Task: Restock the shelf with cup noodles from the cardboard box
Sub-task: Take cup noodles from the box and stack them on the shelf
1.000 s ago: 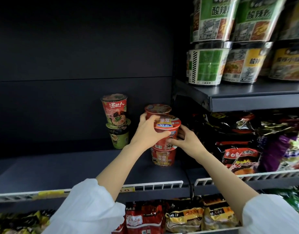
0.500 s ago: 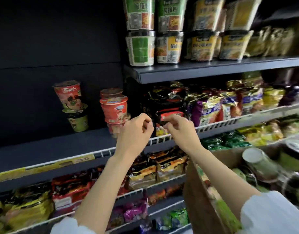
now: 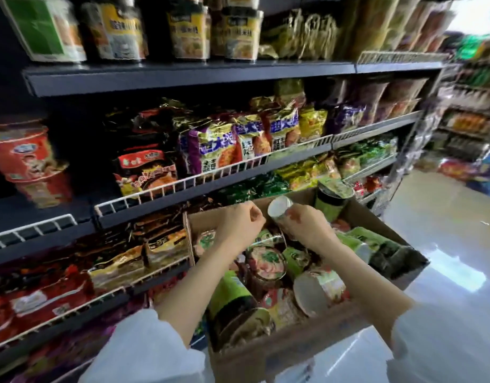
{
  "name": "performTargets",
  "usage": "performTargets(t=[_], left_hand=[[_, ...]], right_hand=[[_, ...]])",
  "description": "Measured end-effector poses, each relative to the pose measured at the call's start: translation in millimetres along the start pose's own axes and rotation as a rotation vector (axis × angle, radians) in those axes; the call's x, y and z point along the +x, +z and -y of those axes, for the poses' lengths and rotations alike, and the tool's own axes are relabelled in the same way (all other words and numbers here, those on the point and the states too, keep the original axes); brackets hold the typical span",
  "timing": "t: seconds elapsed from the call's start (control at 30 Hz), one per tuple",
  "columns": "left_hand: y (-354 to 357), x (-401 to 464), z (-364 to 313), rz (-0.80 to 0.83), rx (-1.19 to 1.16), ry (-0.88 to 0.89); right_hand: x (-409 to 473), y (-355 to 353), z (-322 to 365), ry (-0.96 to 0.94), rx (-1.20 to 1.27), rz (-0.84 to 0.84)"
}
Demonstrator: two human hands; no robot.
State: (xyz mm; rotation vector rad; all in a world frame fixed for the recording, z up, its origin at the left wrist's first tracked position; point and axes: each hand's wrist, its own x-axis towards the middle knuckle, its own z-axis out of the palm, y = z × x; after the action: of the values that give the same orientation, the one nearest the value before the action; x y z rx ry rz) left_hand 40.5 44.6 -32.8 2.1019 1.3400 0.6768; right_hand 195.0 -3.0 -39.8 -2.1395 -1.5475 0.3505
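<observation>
Reaching: both hands are over the open cardboard box (image 3: 279, 352), which sits low in front of the shelving and is full of cup noodles lying at all angles.
Right hand (image 3: 307, 230): fingers curled round a cup noodle (image 3: 279, 210) lying tilted, its pale base turned up and toward the shelves; the grip is closed on this cup, above the rest of the pile.
Left hand (image 3: 239, 225): hangs above the far left part of the box, fingers loosely curled with thumb and fingertips close; its grip is narrow and holds nothing that shows.
Box contents: a green-and-black cup (image 3: 330, 201) stands upright at the far edge; a dark green cup (image 3: 232, 299) lies on its side near the front; a cup with a pale base (image 3: 311, 295) lies beside it; one lid faces up in the middle (image 3: 265, 262). Print is blurred.
Shelf (image 3: 36, 214): the dark ledge at the left carries red cups (image 3: 28, 161), one stacked on another, at the frame's left edge.
Middle shelf: packet noodles (image 3: 216, 146) stand behind a white wire rail (image 3: 238, 167).
Top shelf (image 3: 183, 76): a row of tubs with yellow and green labels (image 3: 188, 29).
Sleeves: white cuffs on both forearms at the bottom of the view.
Floor (image 3: 445, 244): pale and glossy, to the right of the box.
</observation>
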Motion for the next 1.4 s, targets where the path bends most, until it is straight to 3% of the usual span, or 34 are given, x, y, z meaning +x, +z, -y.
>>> performTargets(t=[0.17, 0.27, 0.37, 0.57, 0.73, 0.83, 0.93, 1.0, 1.1, 1.2, 1.3, 1.4], left_hand=[[69, 47, -34, 0.185, 0.119, -0.097], [100, 71, -43, 0.218, 0.189, -0.145], [117, 91, -44, 0.217, 0.223, -0.181], [133, 105, -27, 0.155, 0.373, -0.139], [143, 126, -17, 0.252, 0.751, 0.132], [150, 137, -23, 0.317, 1.037, 0.208], [161, 144, -27, 0.281, 1.071, 0.278], [159, 143, -32, 0.249, 1.085, 0.186], [149, 139, -32, 0.188, 0.946, 0.062], [136, 125, -23, 0.178, 0.770, -0.212], [109, 106, -22, 0.136, 0.439, -0.512], [78, 85, -13, -0.051, -0.045, -0.690]], right_hand=[[36, -15, -79, 0.103, -0.233, 0.162], [55, -11, -114, 0.150, -0.319, 0.387], [71, -8, -132, 0.081, -0.324, 0.483], [98, -20, -141, 0.048, -0.041, 0.398], [120, -31, -142, 0.006, 0.178, 0.269], [126, -36, -143, -0.044, 0.279, 0.210], [131, -38, -140, -0.056, 0.319, 0.167], [131, -39, -138, -0.070, 0.336, 0.139], [128, -41, -136, -0.089, 0.387, 0.090], [120, -44, -132, -0.118, 0.454, 0.067], [112, -45, -119, -0.149, 0.515, 0.042], [102, -44, -95, -0.196, 0.567, 0.042]])
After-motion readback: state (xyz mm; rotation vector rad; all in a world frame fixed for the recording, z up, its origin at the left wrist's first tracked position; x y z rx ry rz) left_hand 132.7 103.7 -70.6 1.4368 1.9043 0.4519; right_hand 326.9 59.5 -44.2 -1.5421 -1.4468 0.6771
